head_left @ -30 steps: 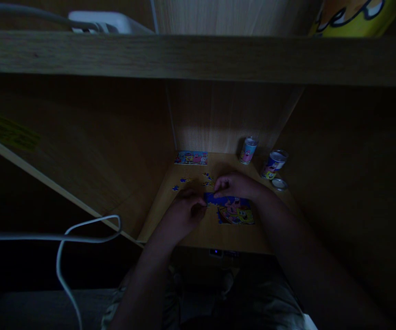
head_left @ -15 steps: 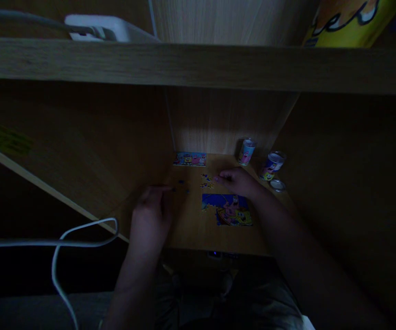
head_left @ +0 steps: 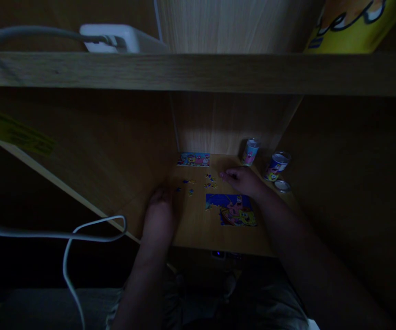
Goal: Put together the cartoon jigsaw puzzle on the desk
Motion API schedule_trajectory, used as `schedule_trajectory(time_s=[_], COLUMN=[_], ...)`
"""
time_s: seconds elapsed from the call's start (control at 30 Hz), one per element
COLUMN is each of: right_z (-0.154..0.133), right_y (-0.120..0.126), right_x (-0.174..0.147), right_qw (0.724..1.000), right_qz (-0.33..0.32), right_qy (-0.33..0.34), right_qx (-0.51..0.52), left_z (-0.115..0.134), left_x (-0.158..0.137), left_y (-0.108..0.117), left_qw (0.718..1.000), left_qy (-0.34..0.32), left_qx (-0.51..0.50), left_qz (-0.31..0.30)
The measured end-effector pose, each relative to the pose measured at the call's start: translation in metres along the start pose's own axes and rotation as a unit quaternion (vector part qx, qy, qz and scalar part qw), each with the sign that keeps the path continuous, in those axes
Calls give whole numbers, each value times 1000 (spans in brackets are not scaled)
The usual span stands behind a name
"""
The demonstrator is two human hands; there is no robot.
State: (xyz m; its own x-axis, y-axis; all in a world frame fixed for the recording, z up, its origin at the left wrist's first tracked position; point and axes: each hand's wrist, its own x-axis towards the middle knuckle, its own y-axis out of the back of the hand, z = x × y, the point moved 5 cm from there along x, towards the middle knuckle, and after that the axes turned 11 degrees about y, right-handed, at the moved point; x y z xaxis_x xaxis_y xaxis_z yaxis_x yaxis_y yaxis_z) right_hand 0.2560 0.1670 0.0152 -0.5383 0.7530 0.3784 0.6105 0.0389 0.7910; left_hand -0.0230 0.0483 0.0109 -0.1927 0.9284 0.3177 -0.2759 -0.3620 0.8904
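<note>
A partly assembled jigsaw puzzle [head_left: 232, 208] with cartoon figures on blue lies on the wooden desk, its lower left corner open. Above it are small loose puzzle pieces [head_left: 211, 185], and more loose pieces [head_left: 191, 191] lie to their left. My right hand [head_left: 242, 178] rests just right of the first cluster, fingers curled and fingertips together; whatever is in them is too small to make out. On the left, my left hand [head_left: 160, 206] is at the desk's edge beside the pieces, its fingers bent in shadow, their contents hidden.
A finished-looking picture strip [head_left: 193, 159] lies against the back panel. Two cartoon tins [head_left: 250, 152] [head_left: 276, 166] and a round lid [head_left: 282, 185] stand at the right. A shelf [head_left: 198, 71] crosses above, bearing a white adapter [head_left: 125, 39]. A white cable [head_left: 94, 238] hangs at left.
My left hand has drawn its outstretched finger in and moved away from the pieces. More loose pieces show on the left. My right hand stays near the cluster; the view has shifted slightly.
</note>
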Motion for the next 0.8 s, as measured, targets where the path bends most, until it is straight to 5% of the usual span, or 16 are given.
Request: schedule_trajectory(time_s=[0.23, 0.5, 0.8], right_z=[0, 2, 0], right_y=[-1, -4, -4], right_x=[0, 0, 0], right_qw=[1000, 1000, 1000], right_qz=[-9, -12, -18], right_qy=[6, 6, 5], right_qx=[5, 1, 3], left_z=[9, -1, -6], left_x=[-1, 5, 6], left_y=[-5, -8, -7], left_qw=[995, 994, 992], left_qy=[-82, -44, -25], left_qx=[51, -99, -124], left_qz=[-34, -20, -13])
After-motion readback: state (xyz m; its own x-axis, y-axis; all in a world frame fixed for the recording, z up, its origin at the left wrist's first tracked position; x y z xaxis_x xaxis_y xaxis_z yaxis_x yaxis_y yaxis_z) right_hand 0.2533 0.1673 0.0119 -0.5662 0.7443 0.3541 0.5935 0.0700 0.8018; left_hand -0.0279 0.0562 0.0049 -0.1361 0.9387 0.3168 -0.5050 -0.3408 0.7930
